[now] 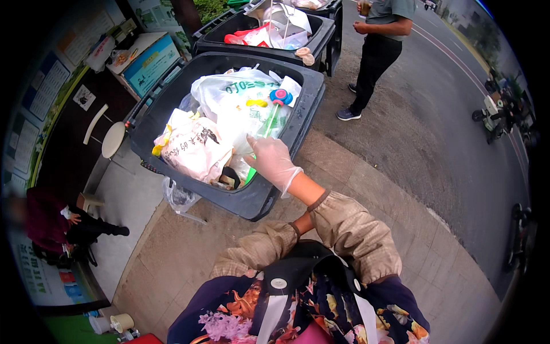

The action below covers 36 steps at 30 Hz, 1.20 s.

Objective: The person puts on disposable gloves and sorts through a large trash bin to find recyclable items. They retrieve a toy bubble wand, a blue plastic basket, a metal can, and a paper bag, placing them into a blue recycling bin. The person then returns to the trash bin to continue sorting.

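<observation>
A thin clear glove covers my right hand [271, 163], which reaches over the near rim of a dark grey wheeled bin [252, 207]. Its index finger stretches out toward the bags and nothing shows in its grip. Just past the fingertips lies a green stick toy [281, 96] with a blue and pink flower-shaped head. White plastic bags [226, 92] with green print fill the bin, beside a pale pink printed bag [196, 146]. My left wrist [304, 223] passes beneath the right forearm, which hides the left hand and its fingers.
Behind stands a second grey bin [258, 50] full of bags. A person [375, 63] holding a drink stands to its right, near the road. At left are a stool [113, 140] and a seated person [54, 221]. A clear bag [180, 195] hangs below the near bin's rim.
</observation>
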Tool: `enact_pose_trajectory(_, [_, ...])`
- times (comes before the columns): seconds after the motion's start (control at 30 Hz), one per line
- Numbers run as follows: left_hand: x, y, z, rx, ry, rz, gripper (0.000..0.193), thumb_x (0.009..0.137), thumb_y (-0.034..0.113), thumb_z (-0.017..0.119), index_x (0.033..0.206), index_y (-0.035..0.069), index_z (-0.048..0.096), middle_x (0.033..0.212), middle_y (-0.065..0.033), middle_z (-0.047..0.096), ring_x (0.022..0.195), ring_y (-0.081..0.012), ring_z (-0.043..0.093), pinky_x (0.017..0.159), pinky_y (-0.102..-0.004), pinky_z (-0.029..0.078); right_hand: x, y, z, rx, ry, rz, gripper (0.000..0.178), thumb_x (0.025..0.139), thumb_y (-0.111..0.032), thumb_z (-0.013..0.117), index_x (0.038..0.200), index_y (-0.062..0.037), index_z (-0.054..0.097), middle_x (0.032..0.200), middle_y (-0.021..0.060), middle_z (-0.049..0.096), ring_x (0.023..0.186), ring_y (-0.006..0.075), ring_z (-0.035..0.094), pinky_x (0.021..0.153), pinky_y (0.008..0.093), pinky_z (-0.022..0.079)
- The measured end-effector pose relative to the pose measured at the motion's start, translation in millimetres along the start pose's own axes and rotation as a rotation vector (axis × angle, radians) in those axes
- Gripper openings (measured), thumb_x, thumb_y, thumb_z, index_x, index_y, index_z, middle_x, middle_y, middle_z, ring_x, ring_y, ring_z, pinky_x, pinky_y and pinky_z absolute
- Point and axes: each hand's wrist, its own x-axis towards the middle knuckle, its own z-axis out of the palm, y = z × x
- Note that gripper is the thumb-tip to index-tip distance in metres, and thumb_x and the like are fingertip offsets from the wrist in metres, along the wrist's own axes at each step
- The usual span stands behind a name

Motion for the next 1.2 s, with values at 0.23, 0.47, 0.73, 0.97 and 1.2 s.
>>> enact_pose_trajectory(0.23, [-65.2, -24.4, 16.4, -0.226, 0.131, 0.132, 0.011, 0.073, 0.005, 0.053, 0.067, -0.001, 0.061, 0.073, -0.0132, 0.066, 0.07, -0.0223, 0.064, 0.064, -0.036, 0.049, 85.0, 38.6, 68.2, 0.137, -0.339, 0.616, 0.077, 0.08, -0.03, 0.054, 0.14, 0.0055, 0.02, 0.108, 0.0231, 0.06, 0.096, 0.0368, 0.06, 0.084, 0.0408, 0.048])
enact_pose_trajectory(0.47, [-107.5, -42.4, 35.3, -0.655, 0.095, -0.176, 0.014, 0.066, 0.006, 0.052, 0.06, -0.003, 0.061, 0.061, -0.0142, 0.062, 0.056, -0.0208, 0.061, 0.051, -0.0346, 0.047, 107.9, 150.3, 212.4, 0.172, -0.422, 1.207, 0.088, 0.08, -0.02, 0.054, 0.143, -0.0001, -0.005, 0.125, 0.028, 0.049, 0.108, 0.039, 0.056, 0.093, 0.0454, 0.043])
enact_pose_trajectory(0.73, [-135.2, -54.8, 26.3, -0.904, -0.034, -0.314, 0.016, 0.071, 0.01, 0.052, 0.076, -0.003, 0.06, 0.071, -0.0145, 0.059, 0.065, -0.0216, 0.058, 0.058, -0.0342, 0.045, 102.8, 147.7, 249.5, 0.663, -0.087, 1.244, 0.048, 0.063, -0.021, 0.078, 0.099, 0.005, 0.063, 0.098, 0.02, 0.065, 0.084, 0.0284, 0.064, 0.074, 0.0391, 0.052])
enact_pose_trajectory(0.97, [-141.3, -55.2, 27.8, -1.139, -0.219, -0.459, 0.02, 0.078, 0.014, 0.052, 0.089, -0.002, 0.056, 0.087, -0.0147, 0.057, 0.08, -0.0229, 0.056, 0.07, -0.0345, 0.044, 126.7, 74.6, 172.7, 0.908, 0.19, 1.318, 0.037, 0.076, -0.027, 0.061, 0.099, 0.0019, 0.063, 0.096, 0.0218, 0.065, 0.092, 0.0348, 0.064, 0.076, 0.0402, 0.049])
enact_pose_trajectory(1.2, [-121.6, -23.7, 43.2, -1.477, -0.372, -0.582, 0.026, 0.084, 0.017, 0.051, 0.103, -0.001, 0.053, 0.103, -0.0149, 0.055, 0.095, -0.0241, 0.053, 0.081, -0.0349, 0.043, 74.9, 11.6, -16.4, 1.297, 0.416, 0.656, 0.039, 0.077, -0.015, 0.062, 0.11, 0.0045, 0.051, 0.084, 0.0069, 0.058, 0.064, 0.013, 0.057, 0.062, 0.0273, 0.048])
